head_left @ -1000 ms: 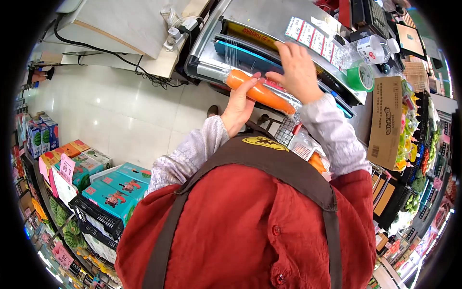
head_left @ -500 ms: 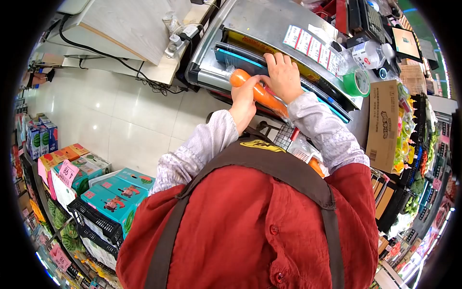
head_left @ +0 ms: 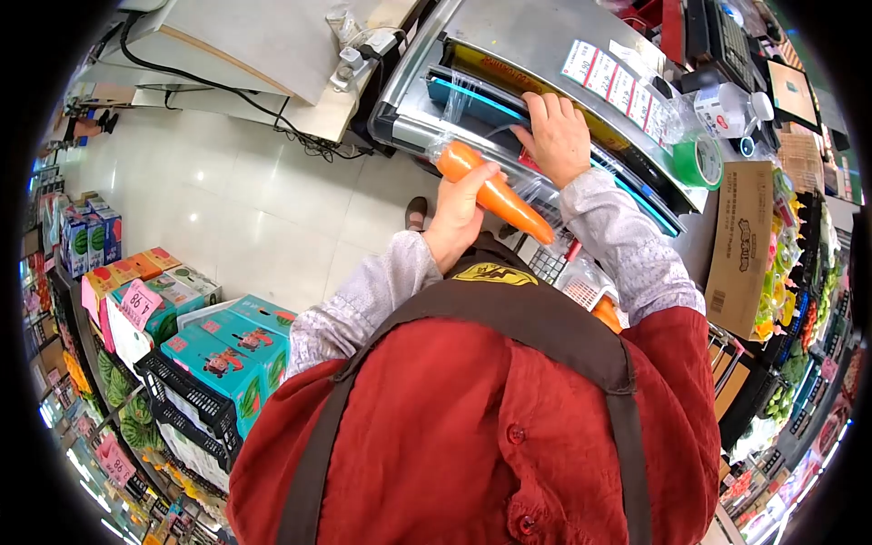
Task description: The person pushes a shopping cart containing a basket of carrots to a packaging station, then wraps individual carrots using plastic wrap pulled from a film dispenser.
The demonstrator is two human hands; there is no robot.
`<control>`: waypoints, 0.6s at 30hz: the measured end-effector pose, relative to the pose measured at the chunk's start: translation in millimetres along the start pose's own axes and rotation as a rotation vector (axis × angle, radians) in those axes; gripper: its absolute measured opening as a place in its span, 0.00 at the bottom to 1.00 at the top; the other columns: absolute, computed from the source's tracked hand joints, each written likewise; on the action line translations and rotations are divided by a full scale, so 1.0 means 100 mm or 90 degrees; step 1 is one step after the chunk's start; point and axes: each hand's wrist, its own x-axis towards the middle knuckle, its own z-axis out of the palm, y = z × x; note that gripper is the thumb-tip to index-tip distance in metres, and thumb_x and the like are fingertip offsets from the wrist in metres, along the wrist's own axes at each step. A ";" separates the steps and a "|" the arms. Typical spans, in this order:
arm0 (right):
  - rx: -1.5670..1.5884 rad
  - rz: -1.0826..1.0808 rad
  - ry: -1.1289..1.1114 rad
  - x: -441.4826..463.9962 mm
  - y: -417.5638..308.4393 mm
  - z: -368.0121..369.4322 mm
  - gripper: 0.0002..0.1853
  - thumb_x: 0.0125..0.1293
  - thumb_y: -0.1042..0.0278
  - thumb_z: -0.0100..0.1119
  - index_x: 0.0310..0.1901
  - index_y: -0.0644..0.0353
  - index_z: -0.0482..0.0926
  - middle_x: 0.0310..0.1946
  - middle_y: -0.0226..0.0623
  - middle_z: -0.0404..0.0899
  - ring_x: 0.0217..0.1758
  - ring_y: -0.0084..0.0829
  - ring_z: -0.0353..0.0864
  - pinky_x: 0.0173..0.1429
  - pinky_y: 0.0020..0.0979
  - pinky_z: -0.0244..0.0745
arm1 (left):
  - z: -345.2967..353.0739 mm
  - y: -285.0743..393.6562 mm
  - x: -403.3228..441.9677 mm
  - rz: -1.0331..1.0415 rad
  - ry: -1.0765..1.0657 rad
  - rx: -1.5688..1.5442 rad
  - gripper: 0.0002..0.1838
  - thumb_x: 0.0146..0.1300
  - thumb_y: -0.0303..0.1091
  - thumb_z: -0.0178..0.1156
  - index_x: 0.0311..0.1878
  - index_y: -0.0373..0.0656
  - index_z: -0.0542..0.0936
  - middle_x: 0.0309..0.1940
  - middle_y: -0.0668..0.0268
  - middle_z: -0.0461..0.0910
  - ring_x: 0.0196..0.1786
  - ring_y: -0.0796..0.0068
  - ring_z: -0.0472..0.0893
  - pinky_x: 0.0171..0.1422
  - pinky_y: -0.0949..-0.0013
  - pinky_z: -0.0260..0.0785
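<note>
My left hand [head_left: 457, 216] is wrapped round an orange carrot [head_left: 509, 206], which slants down to the right in front of the wrapping machine [head_left: 409, 129]. Clear film [head_left: 454, 107] runs from the machine to the carrot's thick upper end. My right hand [head_left: 556, 136] rests on the machine's front bar, fingers spread apart, right of the blue-edged strip [head_left: 486, 102]. Whether it touches the film there is hard to make out.
Green tape [head_left: 698, 162] and a clear bottle [head_left: 727, 111] stand on the machine's right side, by a cardboard box [head_left: 740, 250]. More carrots [head_left: 606, 313] lie in a white basket [head_left: 581, 289] below. Teal boxes [head_left: 218, 350] are at lower left.
My right hand has moved away from the carrot, up and right onto the bar. The carrot's narrow end now shows more fully in my left hand. The view has shifted slightly.
</note>
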 end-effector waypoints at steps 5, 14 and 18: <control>-0.017 -0.010 0.027 0.01 0.03 0.03 0.24 0.50 0.56 0.69 0.48 0.53 0.73 0.36 0.31 0.72 0.43 0.34 0.74 0.45 0.34 0.71 | 0.01 0.05 -0.34 -0.019 0.009 -0.040 0.18 0.60 0.24 0.61 0.51 0.45 0.66 0.37 0.63 0.77 0.44 0.67 0.79 0.54 0.61 0.71; -0.007 -0.012 0.010 0.01 0.04 0.03 0.25 0.53 0.56 0.68 0.51 0.55 0.73 0.37 0.34 0.73 0.41 0.35 0.75 0.43 0.34 0.70 | -1.64 -0.08 -0.28 -0.059 0.385 -0.007 0.15 0.56 0.26 0.66 0.43 0.40 0.71 0.33 0.64 0.76 0.33 0.70 0.77 0.40 0.66 0.72; -0.015 0.008 0.022 0.02 -0.03 0.00 0.27 0.52 0.56 0.69 0.53 0.55 0.73 0.39 0.33 0.74 0.42 0.35 0.74 0.44 0.33 0.68 | -0.86 0.61 -0.25 0.220 0.216 0.178 0.18 0.55 0.23 0.65 0.46 0.39 0.69 0.34 0.64 0.76 0.37 0.71 0.78 0.45 0.65 0.73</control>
